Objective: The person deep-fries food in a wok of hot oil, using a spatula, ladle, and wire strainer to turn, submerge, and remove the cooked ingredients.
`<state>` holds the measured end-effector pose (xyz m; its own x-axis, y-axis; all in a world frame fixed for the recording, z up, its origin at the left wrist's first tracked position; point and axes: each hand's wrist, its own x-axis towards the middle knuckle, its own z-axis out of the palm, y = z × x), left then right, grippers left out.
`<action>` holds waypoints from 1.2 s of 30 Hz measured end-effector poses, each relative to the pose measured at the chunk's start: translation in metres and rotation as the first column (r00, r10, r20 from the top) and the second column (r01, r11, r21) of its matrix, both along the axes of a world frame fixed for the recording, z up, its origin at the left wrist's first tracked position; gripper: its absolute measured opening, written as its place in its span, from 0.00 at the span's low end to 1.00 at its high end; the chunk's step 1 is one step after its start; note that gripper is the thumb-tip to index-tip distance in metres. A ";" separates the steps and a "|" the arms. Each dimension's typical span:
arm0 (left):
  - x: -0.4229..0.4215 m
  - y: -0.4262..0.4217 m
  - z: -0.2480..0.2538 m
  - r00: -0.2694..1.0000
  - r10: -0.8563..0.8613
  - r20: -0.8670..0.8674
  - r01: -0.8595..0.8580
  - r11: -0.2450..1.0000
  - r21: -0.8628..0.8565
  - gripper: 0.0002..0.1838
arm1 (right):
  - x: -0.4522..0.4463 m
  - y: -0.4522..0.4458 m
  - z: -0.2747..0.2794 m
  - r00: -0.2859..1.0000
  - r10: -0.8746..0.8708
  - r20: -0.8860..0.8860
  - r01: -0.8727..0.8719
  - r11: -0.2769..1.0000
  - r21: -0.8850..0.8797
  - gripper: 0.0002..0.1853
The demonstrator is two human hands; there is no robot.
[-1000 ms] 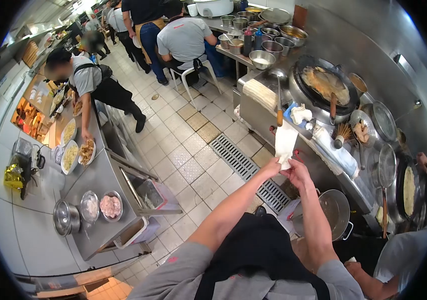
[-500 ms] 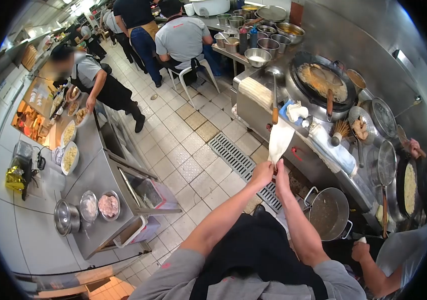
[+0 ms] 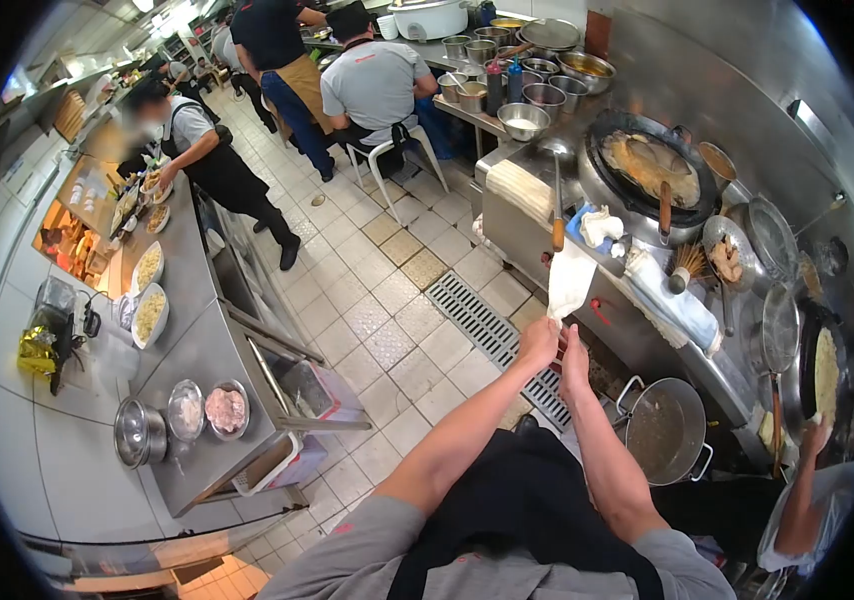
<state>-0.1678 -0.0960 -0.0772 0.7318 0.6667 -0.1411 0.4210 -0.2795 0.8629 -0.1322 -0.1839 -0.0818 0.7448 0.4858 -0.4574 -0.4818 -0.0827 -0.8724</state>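
A white cloth or paper piece [image 3: 569, 284] extends upward from my fingertips, in front of the steel counter's edge. My left hand [image 3: 539, 341] is closed on its narrow lower end. Beside it, my right hand [image 3: 575, 362] is held upright with its fingers together, touching or nearly touching the same end; whether it grips the piece is hard to tell. A ladle with a wooden handle [image 3: 558, 233] lies on the counter just above the white piece.
At right are a wok of bubbling oil [image 3: 637, 160], strainers, a whisk [image 3: 685, 262] and a folded towel [image 3: 659, 290]. Below stands a large pot [image 3: 665, 430]. The left counter [image 3: 182, 350] holds bowls. Several people work nearby; one's hand [image 3: 817, 436] is at lower right.
My hands stay together around the white piece, the right one now flatter than a second ago. The co-worker at left has carried a plate away, and the lower-right person's hand has risen toward the pan.
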 end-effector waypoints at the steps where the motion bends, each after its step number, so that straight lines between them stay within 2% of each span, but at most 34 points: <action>1: 0.000 -0.001 0.002 1.000 -0.021 -0.018 0.020 1.000 -0.019 0.18 | -0.001 0.000 0.003 1.000 -0.003 -0.001 0.003 1.000 0.005 0.32; 5: 0.005 0.000 -0.011 0.998 -0.033 -0.044 0.032 0.999 -0.024 0.21 | -0.004 -0.002 0.013 1.000 -0.010 -0.025 0.009 0.999 -0.034 0.30; 10: -0.003 0.002 0.017 0.995 -0.069 -0.075 0.056 0.985 -0.165 0.24 | -0.003 -0.001 0.014 0.998 0.007 -0.055 -0.009 0.999 -0.031 0.29; 13: 0.004 0.002 0.001 0.986 -0.058 -0.157 0.051 0.997 -0.050 0.25 | -0.003 0.001 0.013 0.999 -0.006 -0.045 0.005 1.000 -0.022 0.28; 16: -0.002 0.002 0.011 0.992 -0.097 -0.076 0.082 0.979 -0.186 0.25 | -0.009 0.002 0.024 1.000 -0.023 -0.019 0.024 1.000 0.005 0.28; 17: 0.001 0.002 0.006 0.998 -0.054 -0.043 0.047 0.990 -0.133 0.23 | -0.004 0.005 0.013 0.999 -0.042 -0.022 0.042 0.999 0.027 0.28; 18: 0.012 0.007 -0.022 0.987 -0.122 -0.108 0.120 0.992 -0.029 0.21 | -0.004 0.006 0.020 1.000 -0.024 -0.018 0.023 0.999 -0.030 0.27; 19: 0.008 0.002 -0.012 0.998 -0.041 -0.053 0.038 0.997 -0.070 0.21 | -0.003 0.008 0.017 0.997 -0.065 -0.031 0.064 0.997 -0.043 0.26; 20: 0.006 -0.003 -0.010 0.999 0.028 -0.019 -0.028 0.999 -0.017 0.20 | -0.008 0.007 0.024 0.998 -0.066 -0.019 0.066 0.998 -0.003 0.25; 21: 0.004 -0.005 -0.015 0.999 -0.002 -0.039 0.002 1.000 -0.010 0.19 | -0.004 0.009 -0.005 0.995 -0.097 0.013 0.096 0.994 0.048 0.24; 22: 0.004 -0.006 -0.021 0.998 -0.033 -0.055 0.033 0.999 0.002 0.18 | -0.006 0.003 0.001 1.000 -0.028 0.014 0.028 1.000 0.013 0.26; 23: 0.003 -0.007 -0.019 0.998 -0.013 -0.060 0.010 0.998 -0.056 0.18 | -0.003 0.008 -0.016 0.992 -0.125 -0.019 0.126 0.991 0.041 0.27; 28: 0.002 -0.017 -0.027 0.998 0.028 -0.056 -0.027 0.999 0.029 0.13 | -0.007 0.002 -0.005 0.988 -0.135 -0.072 0.139 0.989 0.053 0.28; 32: -0.002 -0.019 -0.019 0.996 0.006 -0.092 -0.002 0.999 0.042 0.14 | -0.008 -0.009 0.001 0.993 -0.067 -0.096 0.068 0.998 0.008 0.29; 35: -0.003 -0.012 -0.036 0.991 0.029 -0.127 -0.033 0.999 -0.031 0.13 | -0.009 -0.024 -0.012 0.992 -0.087 -0.091 0.075 0.988 -0.134 0.33; 36: -0.010 -0.009 -0.025 0.989 -0.011 -0.149 0.014 1.000 0.023 0.14 | -0.008 -0.034 -0.024 0.996 -0.065 -0.063 0.052 0.981 -0.188 0.34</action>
<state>-0.1777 -0.1047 -0.1021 0.7123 0.6621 -0.2331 0.5405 -0.3055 0.7839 -0.1404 -0.2178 -0.1059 0.7332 0.3441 -0.5865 -0.5487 -0.2101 -0.8092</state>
